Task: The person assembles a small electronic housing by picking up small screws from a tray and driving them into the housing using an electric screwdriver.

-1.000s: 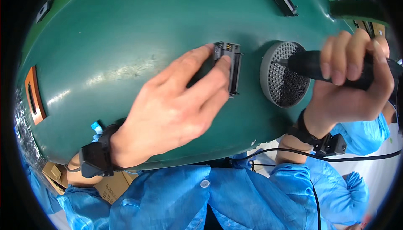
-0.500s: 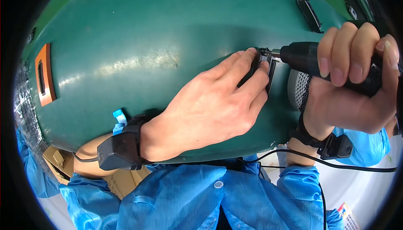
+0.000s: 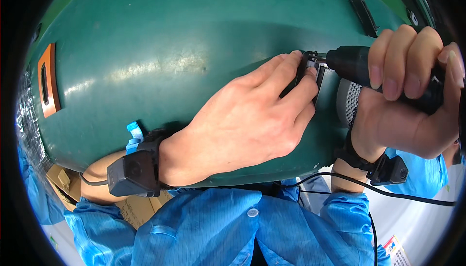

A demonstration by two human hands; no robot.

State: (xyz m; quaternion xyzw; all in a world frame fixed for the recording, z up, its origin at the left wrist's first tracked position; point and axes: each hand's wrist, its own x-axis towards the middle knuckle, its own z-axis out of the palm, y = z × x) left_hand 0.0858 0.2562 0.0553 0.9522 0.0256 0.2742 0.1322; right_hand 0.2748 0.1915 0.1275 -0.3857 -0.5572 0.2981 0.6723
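Observation:
My left hand (image 3: 247, 115) is closed on a narrow black part (image 3: 305, 68), pressing it against the green work surface with the fingertips. Much of that part lies hidden beneath the fingers; its far end shows some bright metal. A black electric screwdriver (image 3: 350, 64) is gripped in my right hand (image 3: 405, 81), lying almost level. Its metal tip points left and meets the far end of the black part, or comes very close; whether it is seated in a screw I cannot tell.
A similar long black part (image 3: 364, 15) lies at the far right. Beside my right wrist is a round, perforated grey item (image 3: 348, 102). An orange slotted block (image 3: 48, 80) sits at the left edge of the green mat (image 3: 145, 33). A black cable (image 3: 388, 187) runs below my right wrist.
My left hand and the black part appear slightly farther right and up in the picture. The screwdriver stays at the part's far end, and both grips are unchanged.

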